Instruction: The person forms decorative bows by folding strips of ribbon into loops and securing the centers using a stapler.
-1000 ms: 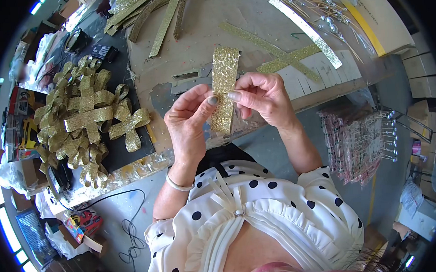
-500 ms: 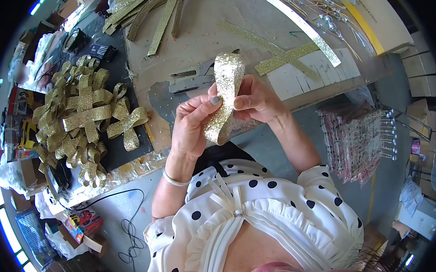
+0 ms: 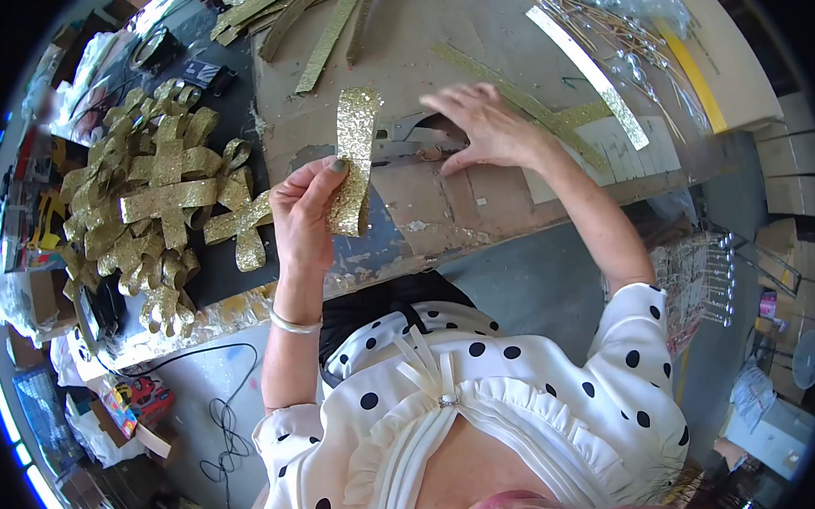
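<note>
The left hand (image 3: 304,209) pinches 1 flattened gold glitter loop (image 3: 357,129) between thumb and fingers. Its long axis runs away from the body, the far end leaning slightly right; 1 end extends beyond the grip, the other nearer the body. Right of the grip, the right hand (image 3: 493,132) spreads its fingers near a stapler (image 3: 397,129); contact is unclear. Far right, print on a carton (image 3: 730,45) is too small to read.

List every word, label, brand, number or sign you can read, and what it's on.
None can be read.
Cardboard box, upper right: marks too small and blurred to read.
Colourful package, lower left: any lettering too blurred to read.
Gold loop in the left hand: no lettering visible.
</note>
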The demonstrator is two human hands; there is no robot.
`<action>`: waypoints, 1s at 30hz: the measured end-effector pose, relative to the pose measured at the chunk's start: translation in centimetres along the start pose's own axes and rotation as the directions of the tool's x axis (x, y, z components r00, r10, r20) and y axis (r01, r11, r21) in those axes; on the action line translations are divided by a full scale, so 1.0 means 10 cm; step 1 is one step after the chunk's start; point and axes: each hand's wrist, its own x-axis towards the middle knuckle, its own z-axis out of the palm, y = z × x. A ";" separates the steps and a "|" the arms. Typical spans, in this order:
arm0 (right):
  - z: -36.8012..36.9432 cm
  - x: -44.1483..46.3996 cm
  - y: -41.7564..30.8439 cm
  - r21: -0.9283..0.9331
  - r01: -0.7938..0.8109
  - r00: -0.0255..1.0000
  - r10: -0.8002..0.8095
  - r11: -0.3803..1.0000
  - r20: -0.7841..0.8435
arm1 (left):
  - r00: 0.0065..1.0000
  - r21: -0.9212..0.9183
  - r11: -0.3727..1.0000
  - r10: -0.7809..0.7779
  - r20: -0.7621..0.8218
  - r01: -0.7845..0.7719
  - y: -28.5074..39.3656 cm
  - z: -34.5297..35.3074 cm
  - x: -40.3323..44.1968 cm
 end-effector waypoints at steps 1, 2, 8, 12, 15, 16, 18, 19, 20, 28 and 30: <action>-0.03 0.05 0.01 0.001 0.015 1.000 -0.015 1.000 -0.001 | 1.000 0.015 1.000 0.016 0.005 -0.016 0.01 -0.02 0.00; -0.07 0.09 0.02 0.062 -0.014 0.989 0.005 0.998 0.147 | 0.999 0.030 0.999 0.031 0.009 -0.031 0.02 -0.04 0.00; -0.41 0.22 0.06 0.535 -0.407 0.843 0.078 0.741 0.533 | 0.987 0.138 0.980 0.153 -0.049 -0.145 0.13 -0.10 0.00; -0.60 -0.09 -0.13 0.809 -0.572 0.805 -0.094 0.135 0.585 | 0.975 0.195 0.960 0.214 -0.057 -0.200 0.15 -0.14 0.07; -0.63 -0.23 -0.26 0.741 -0.417 0.869 -0.010 0.526 0.495 | 0.980 0.171 0.968 0.195 -0.046 -0.184 0.15 -0.07 0.08; -0.64 -0.25 -0.30 0.739 -0.420 0.868 -0.005 0.527 0.496 | 0.980 0.168 0.969 0.193 -0.042 -0.183 0.15 -0.04 0.08; -0.65 -0.26 -0.36 0.641 -0.340 0.911 0.070 0.688 0.407 | 0.985 0.170 0.972 0.170 -0.026 -0.163 0.15 0.01 0.07; -0.66 -0.27 -0.38 0.641 -0.339 0.912 0.073 0.688 0.405 | 0.985 0.170 0.972 0.171 -0.023 -0.165 0.14 0.03 0.07; -0.67 -0.27 -0.39 0.644 -0.296 0.930 0.060 0.706 0.362 | 0.984 0.182 0.968 0.177 -0.013 -0.172 0.14 0.05 0.06; -0.71 -0.31 -0.36 0.582 -0.249 0.947 0.068 0.774 0.314 | 0.983 0.208 0.961 0.185 0.003 -0.182 0.15 0.09 0.04; -0.71 -0.33 -0.35 0.571 -0.194 0.955 0.020 0.798 0.296 | 0.983 0.223 0.959 0.183 -0.011 -0.176 0.14 0.10 0.05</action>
